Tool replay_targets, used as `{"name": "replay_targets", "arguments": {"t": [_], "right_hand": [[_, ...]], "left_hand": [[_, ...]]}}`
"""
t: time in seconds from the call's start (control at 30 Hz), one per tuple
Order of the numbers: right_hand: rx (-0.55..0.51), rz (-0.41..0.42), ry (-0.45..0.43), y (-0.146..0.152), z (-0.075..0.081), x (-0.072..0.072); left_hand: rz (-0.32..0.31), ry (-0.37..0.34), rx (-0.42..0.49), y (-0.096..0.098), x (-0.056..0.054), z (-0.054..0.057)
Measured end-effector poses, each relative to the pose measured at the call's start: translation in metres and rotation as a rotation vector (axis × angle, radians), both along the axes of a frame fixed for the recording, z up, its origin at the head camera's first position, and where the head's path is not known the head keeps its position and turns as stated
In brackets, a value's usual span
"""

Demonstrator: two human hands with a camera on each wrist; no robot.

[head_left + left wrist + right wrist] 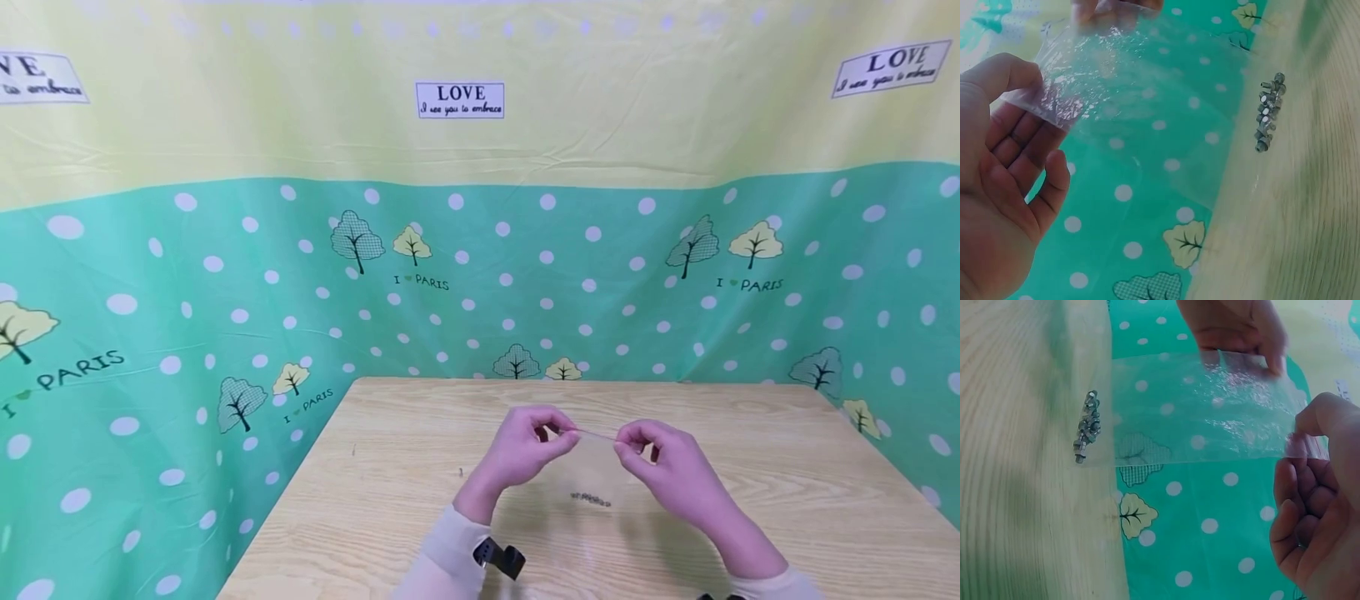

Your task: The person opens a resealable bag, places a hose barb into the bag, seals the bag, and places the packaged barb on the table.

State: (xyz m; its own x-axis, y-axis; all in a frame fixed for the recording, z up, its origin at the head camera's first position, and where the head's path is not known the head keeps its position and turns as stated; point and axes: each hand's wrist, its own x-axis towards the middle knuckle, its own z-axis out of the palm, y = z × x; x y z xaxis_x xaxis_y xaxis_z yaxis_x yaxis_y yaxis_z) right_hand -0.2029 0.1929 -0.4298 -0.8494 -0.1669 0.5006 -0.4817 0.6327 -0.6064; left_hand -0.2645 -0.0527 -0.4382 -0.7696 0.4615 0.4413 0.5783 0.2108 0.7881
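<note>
A clear plastic bag (596,467) hangs above the table between both hands. Small metal screws or similar fittings (591,500) lie in a row along its bottom; their exact kind is hard to tell. Thumb and fingers of my left hand (525,446) pinch the bag's upper left corner, while my right hand (671,471) pinches the upper right one. In the left wrist view the bag's film (1104,81) looks wrinkled near its top edge. The right wrist view shows several metal pieces (1088,425) clustered at the far end of the bag.
Under the hands is a light wooden table (360,533), with a tiny dark speck (461,472) left of the bag. A green and yellow printed curtain (465,250) surrounds the table's back and sides. A black strap device (501,557) sits on the left wrist.
</note>
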Motion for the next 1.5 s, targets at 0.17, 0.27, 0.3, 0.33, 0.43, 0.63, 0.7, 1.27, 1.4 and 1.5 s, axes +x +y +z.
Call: {"name": "replay_targets", "arguments": {"t": [0.17, 0.27, 0.3, 0.33, 0.43, 0.63, 0.7, 1.27, 1.4, 1.5], "right_hand": [[-0.008, -0.002, -0.026, 0.006, 0.002, -0.002], [-0.007, -0.009, -0.055, 0.009, 0.004, -0.003], [-0.008, -0.011, -0.070, 0.010, 0.004, -0.003], [-0.009, -0.013, -0.086, 0.011, 0.004, -0.002], [-0.015, -0.008, -0.136, 0.014, 0.007, -0.002], [-0.046, 0.066, -0.253, 0.022, 0.013, 0.000], [-0.063, 0.078, -0.299, 0.025, 0.014, 0.000], [-0.113, 0.165, -0.500, 0.043, 0.018, -0.001], [-0.109, 0.166, -0.526, 0.045, 0.018, -0.002], [-0.108, 0.124, -0.523, 0.044, 0.012, -0.006]], "left_hand": [[0.035, -0.009, -0.003, -0.007, -0.003, 0.001], [0.043, -0.012, -0.003, -0.010, -0.005, 0.002], [0.042, -0.014, -0.001, -0.010, -0.005, 0.002], [0.040, -0.018, -0.001, -0.011, -0.006, 0.002], [0.019, -0.037, 0.009, -0.013, -0.007, 0.002], [-0.077, -0.086, 0.046, -0.017, -0.006, 0.003], [-0.118, -0.103, 0.059, -0.018, -0.006, 0.003], [-0.216, -0.220, 0.031, -0.014, -0.006, -0.002], [-0.217, -0.236, 0.029, -0.012, -0.007, -0.004], [-0.164, -0.275, 0.027, -0.009, -0.008, -0.009]]}}
